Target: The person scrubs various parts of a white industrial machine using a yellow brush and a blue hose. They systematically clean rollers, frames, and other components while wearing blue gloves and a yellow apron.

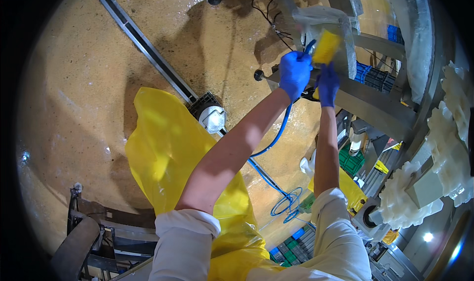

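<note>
Both of my hands wear blue gloves and are raised at the upper right of the head view. My left hand (pixel 295 74) is closed around a blue hose (pixel 282 128), whose end sticks out above the fingers. Just beside it, my right hand (pixel 327 85) is closed on a yellow brush-like tool (pixel 326 47). The tool's broad yellow head is smeared by motion, so its bristles, if any, cannot be made out. Both hands are in front of a metal machine frame (pixel 374 100) with a plastic-wrapped part (pixel 330 21) behind the tool.
A yellow apron (pixel 170 145) hangs before me. The hose runs down to loose coils (pixel 288 204) on the tan floor. A drain channel (pixel 148 49) crosses the floor to a round metal drain cover (pixel 213 118). Crates (pixel 351 161) and pale moulded pieces (pixel 412 194) are at the right.
</note>
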{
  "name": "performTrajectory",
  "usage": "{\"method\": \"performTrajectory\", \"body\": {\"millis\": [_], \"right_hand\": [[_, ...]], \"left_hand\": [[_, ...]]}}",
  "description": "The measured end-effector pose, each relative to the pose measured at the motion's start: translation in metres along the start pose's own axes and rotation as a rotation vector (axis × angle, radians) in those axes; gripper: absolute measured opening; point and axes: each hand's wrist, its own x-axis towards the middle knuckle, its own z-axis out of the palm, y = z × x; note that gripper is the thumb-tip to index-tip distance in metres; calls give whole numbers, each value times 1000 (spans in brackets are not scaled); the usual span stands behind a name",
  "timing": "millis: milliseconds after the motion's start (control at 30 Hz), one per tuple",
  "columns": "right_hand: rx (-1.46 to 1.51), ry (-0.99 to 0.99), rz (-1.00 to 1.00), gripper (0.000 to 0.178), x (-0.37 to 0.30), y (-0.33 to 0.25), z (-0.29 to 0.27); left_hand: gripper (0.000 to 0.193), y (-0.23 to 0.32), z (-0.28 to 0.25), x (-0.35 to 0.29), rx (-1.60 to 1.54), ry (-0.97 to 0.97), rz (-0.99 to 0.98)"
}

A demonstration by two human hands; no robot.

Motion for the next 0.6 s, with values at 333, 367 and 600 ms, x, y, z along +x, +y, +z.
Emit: {"method": "performTrajectory", "body": {"millis": [333,367,600], "right_hand": [[-555,-6,-139,45,14,20,69],[-632,55,-175,47,23,16,70],[-85,22,19,47,11,28,72]], "left_hand": [[15,-24,-53,5,-8,153,-84],[15,-24,-57,10,-37,159,-62],[14,-10,-62,10,-126,136,-93]]}}
